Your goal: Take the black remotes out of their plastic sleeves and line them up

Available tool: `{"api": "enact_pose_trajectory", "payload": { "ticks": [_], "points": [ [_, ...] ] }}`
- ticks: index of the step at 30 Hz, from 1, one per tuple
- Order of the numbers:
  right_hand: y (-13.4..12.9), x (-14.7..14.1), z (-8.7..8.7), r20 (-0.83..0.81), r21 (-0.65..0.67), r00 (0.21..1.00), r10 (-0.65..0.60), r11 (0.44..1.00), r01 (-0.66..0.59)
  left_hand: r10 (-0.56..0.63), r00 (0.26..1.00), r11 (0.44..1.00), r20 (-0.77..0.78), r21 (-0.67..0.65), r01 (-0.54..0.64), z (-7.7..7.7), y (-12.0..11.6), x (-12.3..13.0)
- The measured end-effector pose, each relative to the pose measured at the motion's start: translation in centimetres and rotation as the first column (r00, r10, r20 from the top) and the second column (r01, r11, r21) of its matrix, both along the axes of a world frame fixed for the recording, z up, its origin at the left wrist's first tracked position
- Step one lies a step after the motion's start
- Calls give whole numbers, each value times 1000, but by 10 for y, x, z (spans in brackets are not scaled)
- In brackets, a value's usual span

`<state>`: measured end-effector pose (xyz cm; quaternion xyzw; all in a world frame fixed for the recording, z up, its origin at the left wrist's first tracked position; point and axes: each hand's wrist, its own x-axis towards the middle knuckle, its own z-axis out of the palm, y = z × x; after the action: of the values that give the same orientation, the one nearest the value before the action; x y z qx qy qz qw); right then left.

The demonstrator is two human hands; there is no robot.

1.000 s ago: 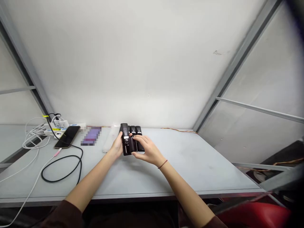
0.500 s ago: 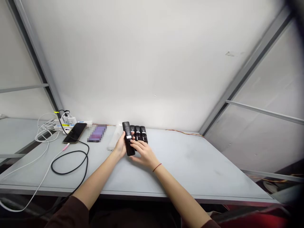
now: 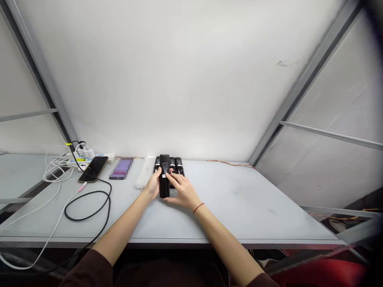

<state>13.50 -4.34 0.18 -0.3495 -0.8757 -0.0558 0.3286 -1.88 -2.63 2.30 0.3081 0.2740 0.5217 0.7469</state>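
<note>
A black remote control (image 3: 164, 187) is held back side up, nearly upright in view, with a small white label at its middle. My left hand (image 3: 153, 185) grips it along its left edge. My right hand (image 3: 183, 191) is at its right side, fingertips on the back near the label and thumb by the lower end; its fingers are parted. Behind lie several more black remotes (image 3: 179, 162) in a row, their battery compartments uncovered. The held remote and my fingers partly hide them.
Left of the remotes lies a translucent white sleeve (image 3: 145, 173). Farther left are a blurred purple item (image 3: 122, 168), a phone (image 3: 93, 169), a power strip (image 3: 104, 156) with chargers, and white and black cables (image 3: 110, 199). A wall (image 3: 191, 79) rises behind the table (image 3: 239, 207).
The held remote has turned more upright and moved slightly right, with my hands following. A remote in the row now shows to its left. The view has shifted slightly.
</note>
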Motion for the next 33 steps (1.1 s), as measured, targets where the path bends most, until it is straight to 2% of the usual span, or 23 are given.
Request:
{"api": "enact_pose_trajectory", "payload": {
  "ticks": [6, 10, 16, 23, 26, 28, 31, 33],
  "points": [
    [0, 2, 3, 8, -35, 1000, 6, 999, -6, 16, 999, 1000, 32, -20, -15, 2, 0, 1],
    [-2, -2, 6, -25, -71, 999, 30, 997, -32, 47, 992, 999, 115, -19, -45, 4, -2, 2],
    [-9, -11, 2, -189, -229, 982, 5, 972, -49, 45, 962, 999, 270, -3, -46, 4, -9, 12],
    [-5, -4, 1, -449, -374, 892, -58, 918, -129, 207, 952, 978, 228, -21, -207, 6, -3, 1],
    [-3, -1, 5, -591, -508, 788, -173, 839, -197, 265, 935, 964, 234, -52, -261, 6, -1, -2],
    [-3, -1, 10, -722, -574, 645, -251, 739, -354, 275, 935, 961, 225, -38, -274, 7, 0, -3],
    [-4, 1, 17, -843, -537, 407, -351, 560, -631, 279, 943, 959, 182, -13, -282, 7, -1, -2],
    [-5, 3, 20, -864, -480, 308, -399, 466, -743, 295, 940, 955, 170, -21, -295, 6, -1, -1]
  ]
}}
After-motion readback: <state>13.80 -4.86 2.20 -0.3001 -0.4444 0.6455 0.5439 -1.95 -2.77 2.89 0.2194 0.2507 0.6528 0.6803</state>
